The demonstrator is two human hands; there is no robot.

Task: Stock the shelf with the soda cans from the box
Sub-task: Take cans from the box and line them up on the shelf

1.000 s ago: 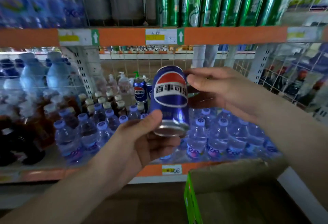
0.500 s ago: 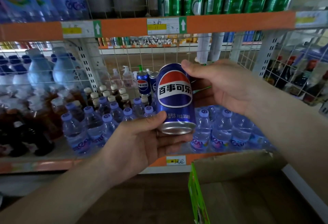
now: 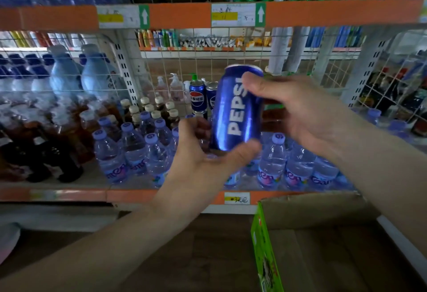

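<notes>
**Blue can held before the middle shelf**

At frame centre I hold a blue aluminium Pepsi can (image 3: pixel 238 109), nearly upright, white lettering facing me. My left hand (image 3: pixel 205 164) cups its base, thumb curled against the lower front. My right hand (image 3: pixel 298 111) grips its upper right side, thumb pressed near the rim. Behind it, two matching blue cans (image 3: pixel 197 97) stand at the back of the orange-edged wire shelf (image 3: pixel 69 193), among clear water bottles with lilac caps (image 3: pixel 134 150). An open cardboard box with a green side (image 3: pixel 312 210) sits at lower right.
</notes>
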